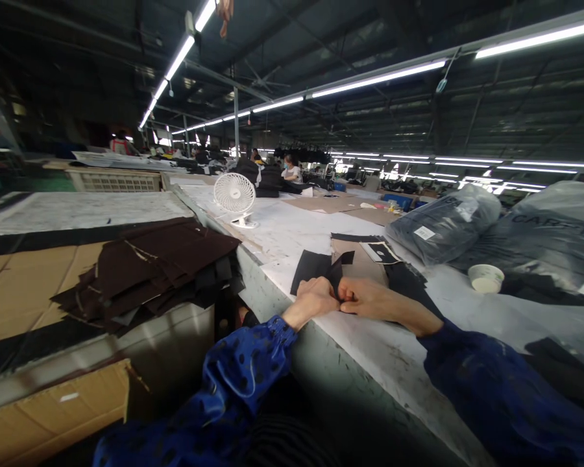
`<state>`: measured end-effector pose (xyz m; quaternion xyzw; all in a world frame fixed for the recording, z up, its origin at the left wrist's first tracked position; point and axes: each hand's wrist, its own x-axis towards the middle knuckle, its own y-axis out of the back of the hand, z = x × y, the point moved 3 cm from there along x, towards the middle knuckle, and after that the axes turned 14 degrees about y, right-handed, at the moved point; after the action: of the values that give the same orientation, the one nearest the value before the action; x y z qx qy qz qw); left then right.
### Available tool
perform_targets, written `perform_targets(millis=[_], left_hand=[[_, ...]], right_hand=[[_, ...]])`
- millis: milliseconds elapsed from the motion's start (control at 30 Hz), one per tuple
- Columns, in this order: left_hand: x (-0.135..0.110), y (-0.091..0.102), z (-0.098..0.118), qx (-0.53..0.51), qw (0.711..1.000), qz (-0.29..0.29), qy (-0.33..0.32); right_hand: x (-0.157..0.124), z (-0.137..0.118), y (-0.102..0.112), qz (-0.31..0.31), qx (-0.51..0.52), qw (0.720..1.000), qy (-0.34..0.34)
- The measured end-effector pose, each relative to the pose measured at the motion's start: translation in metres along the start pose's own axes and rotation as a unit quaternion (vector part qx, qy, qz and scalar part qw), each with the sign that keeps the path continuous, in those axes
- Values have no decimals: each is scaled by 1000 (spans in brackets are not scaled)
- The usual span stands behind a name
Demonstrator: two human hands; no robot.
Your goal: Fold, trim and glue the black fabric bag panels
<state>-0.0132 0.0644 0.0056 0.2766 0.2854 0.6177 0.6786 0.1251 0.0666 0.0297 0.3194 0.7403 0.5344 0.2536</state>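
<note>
Both hands meet over a dark fabric piece (310,267) near the front edge of the white-covered table (292,220). My left hand (317,297) is closed with curled fingers on the cloth. Right against it, my right hand (365,298) pinches the same fabric, its thumb and fingers pressed together. A narrow dark flap of cloth stands up just beyond the fingers. Behind the right hand lie a brown cardboard piece (355,251), a dark patch with a pale border (382,253) and more dark fabric (406,279). My fingertips are partly hidden.
A white clip fan (234,194) stands farther up the table. Plastic-wrapped bundles (442,224) and a paper cup (485,279) sit on the right. At left, dark brown cut fabric (150,266) is piled beside a cardboard box (63,408). People work in the background.
</note>
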Motion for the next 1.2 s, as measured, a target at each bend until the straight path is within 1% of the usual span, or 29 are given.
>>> perform_targets(millis=[100,133,200,267,333,433,533,733,833,933,1033,1100,1200], left_hand=[[3,3,-6,-37,999,-26,-30],[4,5,-11,-54,997,-40,-43],[5,11,-22,-88,992,-60,-64],[3,15,-32,-109,989,-55,-78],[-1,14,-38,-109,990,-32,-87],[-7,9,-37,-82,993,10,-87],[-9,7,-29,-56,996,32,-62],[-9,13,-21,-19,1000,13,-6],[-6,13,-19,9,1000,-2,10],[-2,11,-17,36,999,-27,8],[1,10,-17,41,998,-46,-1],[2,11,-18,27,998,-51,-7],[4,14,-22,-25,998,-50,-24]], right_hand=[[-2,7,-10,-62,138,988,26],[-2,10,-12,-69,170,983,30],[-1,14,-14,-70,196,978,34],[0,17,-15,-70,202,976,32],[2,17,-16,-76,204,976,23],[5,17,-16,-82,219,972,7],[8,17,-16,-91,236,967,-8],[12,15,-14,-99,246,964,-36],[15,11,-12,-97,247,962,-68],[19,10,-12,-95,230,963,-103],[22,11,-14,-88,222,965,-112],[23,13,-16,-87,223,963,-124],[24,15,-17,-95,226,958,-147]])
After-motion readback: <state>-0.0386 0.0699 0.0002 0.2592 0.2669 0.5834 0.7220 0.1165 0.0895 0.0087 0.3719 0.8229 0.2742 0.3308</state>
